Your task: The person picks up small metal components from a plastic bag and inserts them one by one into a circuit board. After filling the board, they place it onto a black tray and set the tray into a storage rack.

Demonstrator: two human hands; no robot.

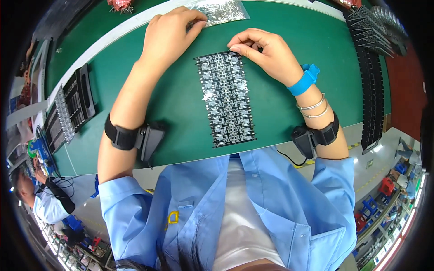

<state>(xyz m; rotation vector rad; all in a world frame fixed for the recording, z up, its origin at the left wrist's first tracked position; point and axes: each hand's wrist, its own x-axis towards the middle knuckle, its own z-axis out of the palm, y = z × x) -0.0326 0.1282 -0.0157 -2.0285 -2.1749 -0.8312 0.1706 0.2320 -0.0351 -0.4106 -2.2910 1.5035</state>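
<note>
The fingers [238,48] of the right hand [266,54] are pinched together at the far right corner of the black circuit panel [226,99]; something small may be held between them, but it cannot be made out. The fingers [199,22] of the left hand [169,38] are drawn together on the near edge of a clear bag of small metal parts [221,11], just beyond the panel's far left side.

The panel is laid flat on the green counter [289,95], its long axis run from far to near, tilted slightly right at the near end. From the right fingertips, the rest of the panel is spread toward the near side and left. The right hand is the closer one to the panel; the left is set apart from it, at the bag.

Stacked black trays [373,77] are noted at the right, another tray set [72,106] at the left.
</note>
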